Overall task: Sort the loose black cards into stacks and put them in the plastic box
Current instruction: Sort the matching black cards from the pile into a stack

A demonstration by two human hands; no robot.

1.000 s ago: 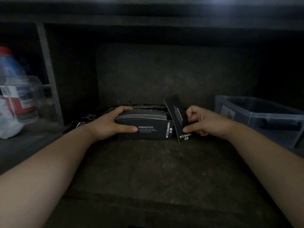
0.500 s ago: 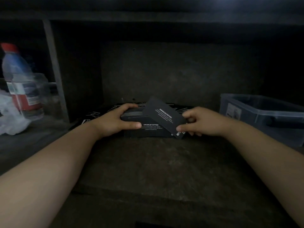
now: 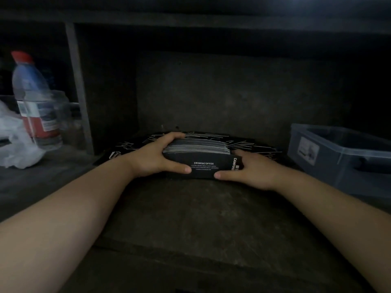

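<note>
- Stack [image 3: 201,163] of thin cards: light, loose, probably slick, likely to fan or spill.
- Your left hand [image 3: 155,158] and right hand [image 3: 255,169] clasp its ends; squeeze inward, lift level.

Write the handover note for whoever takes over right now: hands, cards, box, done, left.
Left hand grips the stack at its left end; right hand grips its right end.
The stack stands on edge on the shelf; loose cards lie behind it; box sits to the right, apart.
Done: one stack gathered.
Left: put it in the box, then stack the loose cards.
</note>
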